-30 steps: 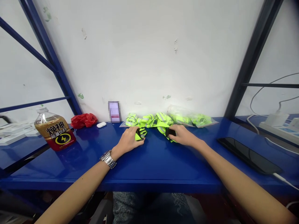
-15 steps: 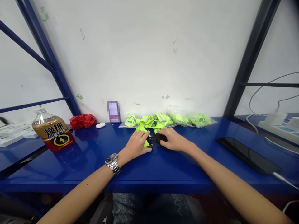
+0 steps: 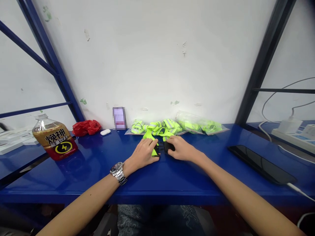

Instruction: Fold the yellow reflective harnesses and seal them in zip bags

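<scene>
The reflective strap (image 3: 157, 129), neon yellow-green with grey bands, is seen lying in a loose heap at the back middle of the blue bench (image 3: 159, 178), just before the white wall, with its two ends drawn forward toward the person. Each end is fitted with a black buckle piece. The left buckle half (image 3: 157, 149) is gripped under the curled fingers of the left hand (image 3: 144, 152), which is closed down over the strap end and pressed to the bench. The right buckle half (image 3: 167, 146) is pinched in the closed fingers of the right hand (image 3: 180, 149). The two halves are held facing each other along a left-to-right line, just beside one another between the two hands. Whether they already touch cannot be told. Both hands are equally near, one on each side of the gap. Clear bags of further straps (image 3: 201, 125) are seen behind the right hand, a drink bottle (image 3: 54, 141) well apart on the left, and a dark phone (image 3: 261, 163) on the right.
</scene>
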Available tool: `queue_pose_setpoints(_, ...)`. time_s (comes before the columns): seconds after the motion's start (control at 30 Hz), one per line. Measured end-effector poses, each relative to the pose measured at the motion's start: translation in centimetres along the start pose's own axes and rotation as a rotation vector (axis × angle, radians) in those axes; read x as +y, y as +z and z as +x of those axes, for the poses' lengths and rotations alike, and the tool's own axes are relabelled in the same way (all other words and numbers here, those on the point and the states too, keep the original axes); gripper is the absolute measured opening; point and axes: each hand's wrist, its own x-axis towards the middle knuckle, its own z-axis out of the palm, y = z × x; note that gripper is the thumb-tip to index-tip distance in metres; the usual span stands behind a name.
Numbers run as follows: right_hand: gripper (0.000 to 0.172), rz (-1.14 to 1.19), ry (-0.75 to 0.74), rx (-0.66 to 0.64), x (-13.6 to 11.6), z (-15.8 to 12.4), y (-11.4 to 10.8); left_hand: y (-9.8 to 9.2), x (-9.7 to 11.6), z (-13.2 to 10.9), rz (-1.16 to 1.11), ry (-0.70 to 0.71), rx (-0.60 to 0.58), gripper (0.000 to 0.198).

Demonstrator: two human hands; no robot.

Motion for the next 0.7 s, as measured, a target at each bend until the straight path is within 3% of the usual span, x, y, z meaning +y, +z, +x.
queue_pose_setpoints(0.13, 0.014, 0.057, -0.020, 0.000, -0.4, 0.0, 0.2, 0.0, 0.1, 0.0, 0.015, 0.005, -0.010, 0.050)
queue_pose_setpoints(0.23, 0.033, 0.188, -0.024, 0.060, -0.6, 0.2, 0.5, 0.1, 0.1, 0.1, -0.013, 0.002, -0.024, 0.052)
queue_pose_setpoints(0.33, 0.050, 0.458, 0.009, 0.176, -0.5, 0.5, 1.0, 0.2, 0.2, 0.1, -0.089, -0.031, -0.036, 0.057)
queue_pose_setpoints(0.5, 0.053, 0.810, 0.083, 0.287, -0.8, 0.8, 2.0, 0.4, 0.9, 0.3, -0.256, -0.077, -0.031, 0.089)
queue_pose_setpoints(0.7, 0.051, 0.792, 0.061, 0.287, -0.8, 1.1, 2.2, 0.4, 1.2, 0.5, -0.303, -0.061, -0.020, 0.100)
